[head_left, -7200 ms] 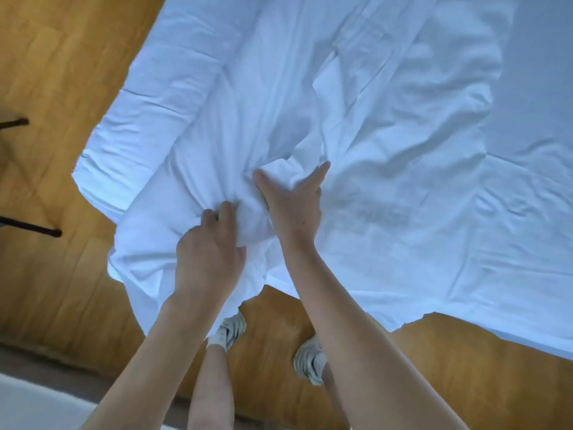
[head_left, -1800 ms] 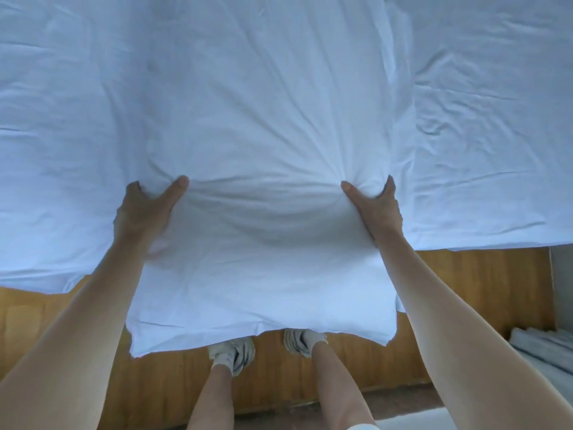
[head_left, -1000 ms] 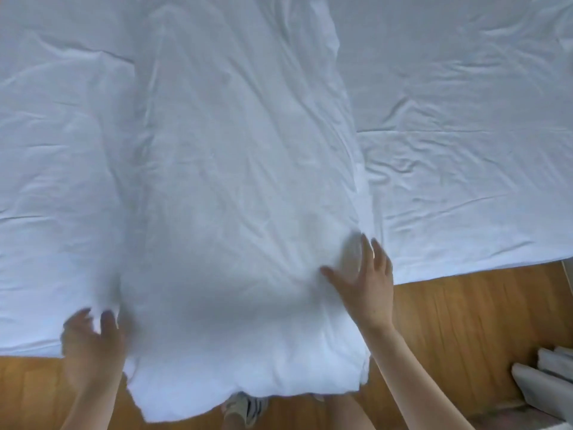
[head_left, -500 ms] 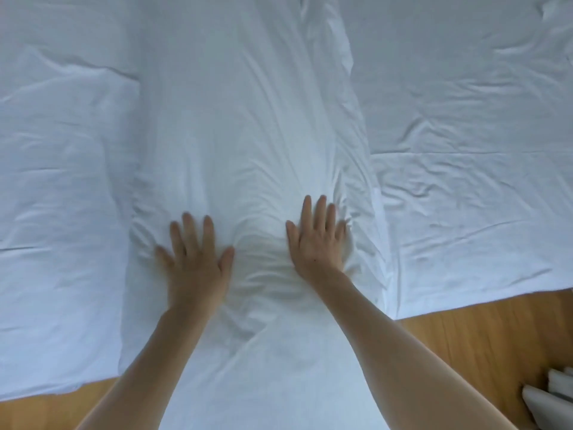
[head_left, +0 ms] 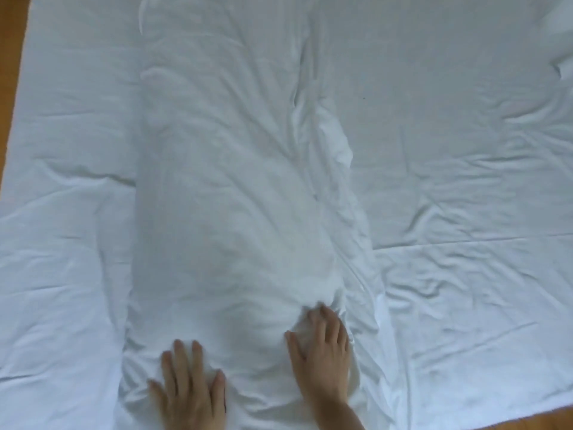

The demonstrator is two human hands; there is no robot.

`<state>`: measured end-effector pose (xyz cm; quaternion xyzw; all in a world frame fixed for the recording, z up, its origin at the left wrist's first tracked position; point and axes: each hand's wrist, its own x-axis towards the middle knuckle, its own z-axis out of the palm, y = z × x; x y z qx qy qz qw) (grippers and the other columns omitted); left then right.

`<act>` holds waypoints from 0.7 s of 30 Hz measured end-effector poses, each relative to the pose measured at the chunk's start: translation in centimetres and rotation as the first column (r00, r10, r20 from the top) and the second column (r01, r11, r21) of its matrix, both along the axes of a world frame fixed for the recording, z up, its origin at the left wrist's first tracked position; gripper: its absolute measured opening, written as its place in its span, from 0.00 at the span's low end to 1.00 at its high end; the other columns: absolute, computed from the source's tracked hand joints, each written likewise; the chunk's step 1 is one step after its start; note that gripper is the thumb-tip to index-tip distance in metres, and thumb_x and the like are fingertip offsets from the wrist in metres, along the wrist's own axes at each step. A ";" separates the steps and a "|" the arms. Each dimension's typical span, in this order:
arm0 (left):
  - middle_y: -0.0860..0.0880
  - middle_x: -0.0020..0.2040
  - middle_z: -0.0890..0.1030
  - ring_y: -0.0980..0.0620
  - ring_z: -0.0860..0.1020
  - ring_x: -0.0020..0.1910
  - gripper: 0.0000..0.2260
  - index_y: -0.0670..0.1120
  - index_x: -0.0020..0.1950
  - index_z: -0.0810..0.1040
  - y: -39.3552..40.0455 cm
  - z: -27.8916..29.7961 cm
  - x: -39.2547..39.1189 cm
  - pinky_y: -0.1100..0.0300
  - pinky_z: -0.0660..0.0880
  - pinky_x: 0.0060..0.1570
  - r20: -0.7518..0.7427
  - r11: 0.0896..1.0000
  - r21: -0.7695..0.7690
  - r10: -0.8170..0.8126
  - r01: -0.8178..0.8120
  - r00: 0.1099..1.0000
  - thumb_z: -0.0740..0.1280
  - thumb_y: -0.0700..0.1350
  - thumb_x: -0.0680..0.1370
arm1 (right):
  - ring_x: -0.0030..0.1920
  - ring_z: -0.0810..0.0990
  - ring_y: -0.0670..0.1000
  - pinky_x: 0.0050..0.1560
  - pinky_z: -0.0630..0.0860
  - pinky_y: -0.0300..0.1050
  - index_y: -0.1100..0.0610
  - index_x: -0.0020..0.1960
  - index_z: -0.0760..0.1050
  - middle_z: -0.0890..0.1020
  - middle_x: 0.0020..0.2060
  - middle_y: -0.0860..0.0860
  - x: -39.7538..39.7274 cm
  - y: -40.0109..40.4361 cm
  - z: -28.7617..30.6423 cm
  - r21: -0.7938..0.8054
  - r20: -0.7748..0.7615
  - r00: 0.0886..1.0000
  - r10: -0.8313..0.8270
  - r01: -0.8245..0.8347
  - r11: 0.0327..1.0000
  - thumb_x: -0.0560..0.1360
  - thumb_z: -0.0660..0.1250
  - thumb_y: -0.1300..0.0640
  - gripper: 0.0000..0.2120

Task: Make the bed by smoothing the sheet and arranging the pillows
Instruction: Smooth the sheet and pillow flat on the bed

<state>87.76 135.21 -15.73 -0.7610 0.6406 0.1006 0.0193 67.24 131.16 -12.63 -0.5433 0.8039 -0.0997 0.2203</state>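
A long white pillow (head_left: 235,197) lies lengthwise on the wrinkled white sheet (head_left: 465,181), running from the near edge toward the far side of the bed. My left hand (head_left: 189,389) presses flat on the pillow's near left corner with fingers spread. My right hand (head_left: 324,358) rests on its near right side, fingertips sinking slightly into the fabric. A loose flap of the pillowcase (head_left: 356,243) trails along the pillow's right side.
Wooden floor (head_left: 12,72) shows in a strip along the left edge and again at the bottom right corner past the sheet's edge. The sheet carries creases on both sides of the pillow.
The view has shifted further over the bed. Both hands now sit lower in the frame and wider apart on the pillow, still pressing it.
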 end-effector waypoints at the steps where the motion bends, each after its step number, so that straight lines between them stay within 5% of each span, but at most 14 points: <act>1: 0.34 0.71 0.67 0.35 0.66 0.69 0.26 0.39 0.70 0.68 -0.8 0.0 -0.6 0.36 0.64 0.61 -0.028 0.998 0.026 0.056 -0.056 0.998 0.47 0.54 0.81 | 0.62 0.74 0.57 0.62 0.66 0.50 0.54 0.65 0.67 0.75 0.62 0.54 -0.6 -0.9 0.0 -0.057 0.017 1.000 0.004 -0.003 0.998 0.70 0.62 0.38 0.29; 4: 0.29 0.72 0.62 0.32 0.61 0.72 0.21 0.29 0.59 0.75 -5.3 1.1 -3.5 0.36 0.63 0.64 -0.119 0.996 -0.078 0.022 -0.031 0.993 0.51 0.44 0.82 | 0.65 0.70 0.58 0.66 0.65 0.51 0.56 0.66 0.66 0.71 0.66 0.56 -1.9 -4.6 0.9 -0.249 0.078 0.996 0.035 -0.015 0.968 0.75 0.60 0.39 0.27; 7: 0.29 0.73 0.57 0.34 0.56 0.74 0.27 0.33 0.72 0.60 -15.7 4.2 -7.1 0.38 0.56 0.70 -0.329 0.957 -0.291 -0.086 -0.014 0.940 0.52 0.53 0.82 | 0.67 0.68 0.59 0.66 0.66 0.51 0.58 0.67 0.65 0.70 0.67 0.58 -2.7 -13.0 1.7 -0.375 0.149 0.989 0.026 0.032 0.926 0.79 0.56 0.42 0.25; 10: 0.33 0.74 0.60 0.35 0.57 0.74 0.29 0.40 0.74 0.62 -26.0 6.6 -9.7 0.41 0.52 0.71 -0.168 0.909 -0.336 -0.314 0.246 0.934 0.57 0.56 0.78 | 0.65 0.70 0.58 0.65 0.66 0.47 0.61 0.68 0.66 0.73 0.65 0.59 -3.4 -23.1 2.4 -0.419 0.241 0.970 0.039 0.067 0.906 0.78 0.58 0.45 0.26; 14: 0.36 0.69 0.69 0.36 0.66 0.70 0.25 0.40 0.66 0.73 -36.9 6.5 -12.4 0.39 0.60 0.68 0.110 0.752 -0.178 -0.626 0.635 0.772 0.64 0.53 0.74 | 0.65 0.72 0.55 0.60 0.68 0.46 0.57 0.72 0.63 0.74 0.65 0.55 -4.6 -35.4 3.7 -0.254 0.353 0.935 -0.014 0.111 0.961 0.80 0.59 0.46 0.25; 18: 0.41 0.62 0.76 0.40 0.71 0.63 0.26 0.44 0.61 0.77 -42.9 5.9 -13.2 0.42 0.60 0.68 0.145 0.508 0.090 -0.857 0.856 0.494 0.52 0.59 0.75 | 0.67 0.71 0.54 0.62 0.67 0.46 0.57 0.75 0.59 0.72 0.68 0.54 -4.7 -43.5 4.5 0.066 0.476 0.867 -0.151 0.136 0.989 0.78 0.60 0.39 0.33; 21: 0.45 0.51 0.80 0.42 0.74 0.55 0.30 0.45 0.58 0.79 -45.1 4.9 -12.2 0.46 0.61 0.66 0.161 0.423 0.134 -0.902 0.896 0.401 0.52 0.66 0.74 | 0.66 0.72 0.56 0.63 0.68 0.47 0.62 0.73 0.62 0.74 0.65 0.55 -3.2 -46.1 4.7 0.274 0.578 0.747 -0.328 0.201 0.940 0.71 0.66 0.33 0.44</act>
